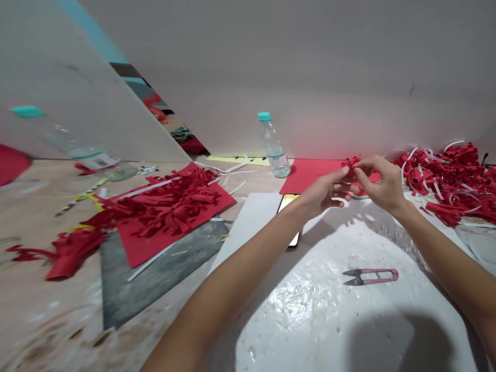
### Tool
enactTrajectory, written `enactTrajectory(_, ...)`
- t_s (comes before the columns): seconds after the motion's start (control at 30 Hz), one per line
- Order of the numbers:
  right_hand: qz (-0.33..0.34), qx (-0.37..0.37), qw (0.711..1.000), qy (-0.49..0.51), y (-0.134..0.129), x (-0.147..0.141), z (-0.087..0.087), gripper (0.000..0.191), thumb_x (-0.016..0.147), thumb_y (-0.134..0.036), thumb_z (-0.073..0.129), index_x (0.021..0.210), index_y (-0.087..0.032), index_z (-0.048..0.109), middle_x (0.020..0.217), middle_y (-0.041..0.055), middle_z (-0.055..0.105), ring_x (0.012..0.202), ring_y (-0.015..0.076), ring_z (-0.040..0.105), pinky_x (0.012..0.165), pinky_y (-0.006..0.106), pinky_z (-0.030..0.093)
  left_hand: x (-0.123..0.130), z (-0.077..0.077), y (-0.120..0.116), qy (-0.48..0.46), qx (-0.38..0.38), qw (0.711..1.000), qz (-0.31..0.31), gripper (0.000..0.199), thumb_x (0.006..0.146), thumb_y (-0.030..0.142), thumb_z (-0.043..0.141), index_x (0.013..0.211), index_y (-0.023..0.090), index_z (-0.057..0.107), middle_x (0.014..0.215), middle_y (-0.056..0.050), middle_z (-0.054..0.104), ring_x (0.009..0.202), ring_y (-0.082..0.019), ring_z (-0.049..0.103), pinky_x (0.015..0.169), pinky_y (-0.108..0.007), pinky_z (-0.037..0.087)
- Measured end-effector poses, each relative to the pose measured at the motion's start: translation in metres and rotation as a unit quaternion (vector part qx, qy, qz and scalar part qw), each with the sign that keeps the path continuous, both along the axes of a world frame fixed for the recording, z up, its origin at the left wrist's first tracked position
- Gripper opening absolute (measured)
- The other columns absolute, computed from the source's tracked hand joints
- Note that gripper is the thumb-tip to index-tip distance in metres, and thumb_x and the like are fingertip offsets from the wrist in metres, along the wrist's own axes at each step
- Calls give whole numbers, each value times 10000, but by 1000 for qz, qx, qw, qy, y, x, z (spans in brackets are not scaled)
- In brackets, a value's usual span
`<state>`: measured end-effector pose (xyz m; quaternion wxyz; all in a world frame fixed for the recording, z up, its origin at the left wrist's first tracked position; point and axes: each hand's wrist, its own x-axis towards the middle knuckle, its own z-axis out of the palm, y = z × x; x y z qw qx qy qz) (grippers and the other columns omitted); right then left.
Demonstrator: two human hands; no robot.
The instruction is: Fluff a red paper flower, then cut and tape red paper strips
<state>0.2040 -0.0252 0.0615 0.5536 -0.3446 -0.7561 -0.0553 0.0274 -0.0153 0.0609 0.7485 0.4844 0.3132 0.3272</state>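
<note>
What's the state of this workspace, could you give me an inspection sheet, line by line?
Surface: glossy, marked white board on a pale wood-coloured tabletop.
Job's things: small red fringed piece held up at both hands' fingertips; pink-handled snips with dark blades lying on the white board, blades apart.
Clutter: red fringed heap with white strips at right; another red fringed heap on a flat red sheet at left; clear plastic bottle with turquoise cap; phone with lit screen, partly hidden by the left arm.
Hands: left hand and right hand raised, fingertips meeting at the piece.
Cables: nothing seen.
Surroundings: pale grey panels behind, with a narrow gap at left.
</note>
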Motion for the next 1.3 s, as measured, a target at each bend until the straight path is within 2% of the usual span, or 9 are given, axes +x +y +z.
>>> enactTrajectory(0.1,14,10,1000,-12,0,0,1,70,880,-180,616,866,-218,673,755,6,696,628,142,616,620,294,498,-4,1,4,-22,-39,999,9,377,792,508,720,945,164,703,930,-83,735,625,-124,597,562,-250,467)
enactTrajectory(0.23,5,17,1000,-18,0,0,0,71,881,-183,619,860,-213,680,773,25,660,709,168,627,674,326,523,-7,-2,8,-23,-36,999,6,247,782,362,709,905,149,714,942,-85,728,637,-112,596,578,-240,476)
enactTrajectory(0.33,-14,16,1000,-7,1,1,-2,71,876,-232,632,853,-217,697,905,67,622,866,214,634,772,392,547,-8,-5,10,-19,-3,1000,-15,244,772,367,727,878,147,707,965,-89,727,672,-112,605,617,-245,474)
enactTrajectory(0.43,-5,-16,1000,12,4,2,-3,73,882,-262,636,865,-226,698,1053,98,591,1015,255,622,878,455,543,-9,-9,12,-18,39,998,-43,286,780,390,758,951,166,704,989,-86,730,704,-119,618,670,-272,467)
enactTrajectory(0.53,-19,-45,998,42,7,5,-3,78,890,-289,636,913,-233,685,1101,106,588,1097,277,608,929,483,534,-9,-12,14,-14,70,996,-53,336,790,410,764,1021,175,698,1006,-93,727,721,-125,623,690,-287,455)
enactTrajectory(0.8,-11,-71,992,100,8,12,3,129,887,-350,655,958,-249,694,1093,71,626,998,203,656,864,389,579,-10,-20,20,46,160,985,-35,266,813,343,731,1021,177,719,1031,-85,713,733,-102,596,673,-255,430)
enactTrajectory(0.97,6,-66,993,102,6,10,5,78,861,-326,686,867,-250,703,1060,62,643,1012,205,661,881,397,587,-9,-22,21,82,194,977,-16,233,787,306,709,969,163,732,938,-60,703,721,-101,582,689,-266,424)
enactTrajectory(1.1,28,-68,992,99,4,9,6,39,840,-279,690,856,-245,696,1089,72,646,1052,218,651,902,420,576,-9,-22,22,76,201,977,3,277,759,313,727,997,172,736,949,-52,703,728,-105,580,701,-273,425)
enactTrajectory(1.3,43,-58,994,78,4,9,6,60,862,-294,678,825,-248,678,1058,61,645,1059,232,646,941,456,547,-11,-26,25,58,217,974,10,227,763,320,739,936,173,749,902,-42,701,715,-103,570,702,-270,425)
